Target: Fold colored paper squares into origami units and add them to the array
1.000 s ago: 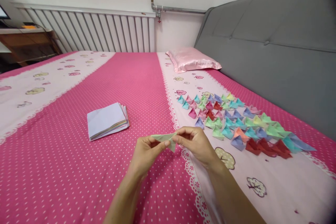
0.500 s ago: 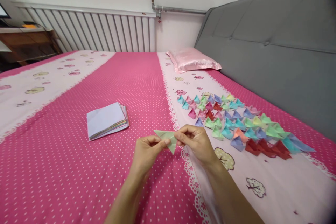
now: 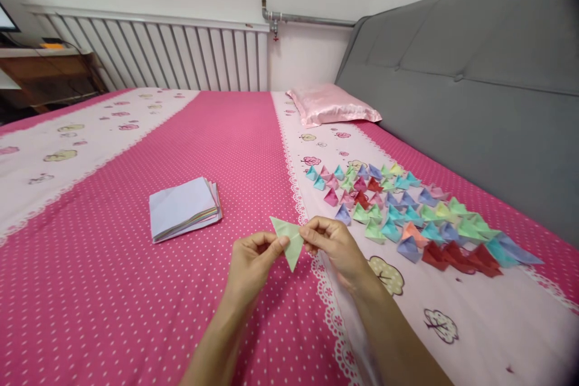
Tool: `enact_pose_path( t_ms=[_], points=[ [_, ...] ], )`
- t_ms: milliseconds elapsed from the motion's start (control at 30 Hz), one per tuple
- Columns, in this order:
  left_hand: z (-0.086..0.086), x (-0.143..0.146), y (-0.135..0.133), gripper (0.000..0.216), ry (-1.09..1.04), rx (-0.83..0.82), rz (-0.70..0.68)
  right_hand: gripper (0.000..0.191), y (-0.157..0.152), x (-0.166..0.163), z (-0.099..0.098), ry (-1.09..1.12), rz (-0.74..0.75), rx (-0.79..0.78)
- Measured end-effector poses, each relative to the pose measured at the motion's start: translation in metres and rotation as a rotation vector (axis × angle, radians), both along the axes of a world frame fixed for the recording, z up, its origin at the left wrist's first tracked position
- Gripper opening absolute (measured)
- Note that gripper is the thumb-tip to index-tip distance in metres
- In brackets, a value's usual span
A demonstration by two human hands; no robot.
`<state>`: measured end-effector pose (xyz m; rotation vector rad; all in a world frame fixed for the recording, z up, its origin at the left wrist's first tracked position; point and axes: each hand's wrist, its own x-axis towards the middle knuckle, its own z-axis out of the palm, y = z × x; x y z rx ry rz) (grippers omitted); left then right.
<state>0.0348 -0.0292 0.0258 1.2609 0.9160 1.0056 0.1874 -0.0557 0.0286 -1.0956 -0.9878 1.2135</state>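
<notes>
A pale green folded paper triangle (image 3: 292,245) is held up between both hands, above the pink dotted bed cover. My left hand (image 3: 254,260) pinches its left edge between thumb and fingers. On the other side, my right hand (image 3: 335,247) grips the right corner with thumb and forefinger. Off to the right, rows of small folded paper boats (image 3: 411,215) in many colours stand on the pale strip of the cover. A stack of coloured paper sheets (image 3: 183,208), lilac on top, lies to the left of my hands.
Behind the paper boats lies a pink satin pillow (image 3: 332,104). A grey padded headboard (image 3: 474,84) rises along the right side. At the far end a white radiator (image 3: 158,51) and a pipe (image 3: 316,19) run along the wall.
The green paper triangle has turned between my fingers, showing more of its face, its point tilted further down. My left thumb has shifted slightly towards its left edge.
</notes>
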Motion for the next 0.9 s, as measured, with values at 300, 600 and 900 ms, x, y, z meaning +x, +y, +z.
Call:
enact_pose_path(
  t_ms=[300,600,900],
  points=[
    [-0.0040,0.0034,-0.0023,0.026,0.162,-0.004,-0.155,0.018,-0.0013,-0.0007,-0.0036,-0.088,0.139,0.061],
    [0.0032,0.0049,-0.0050,0.028,0.212,0.030,-0.236,0.015,-0.0009,-0.0025,-0.0040,-0.121,0.039,0.092],
    [0.0022,0.0047,-0.0035,0.028,0.261,-0.012,-0.203,0.012,0.0015,-0.0008,-0.0017,-0.072,-0.191,0.076]
  ],
)
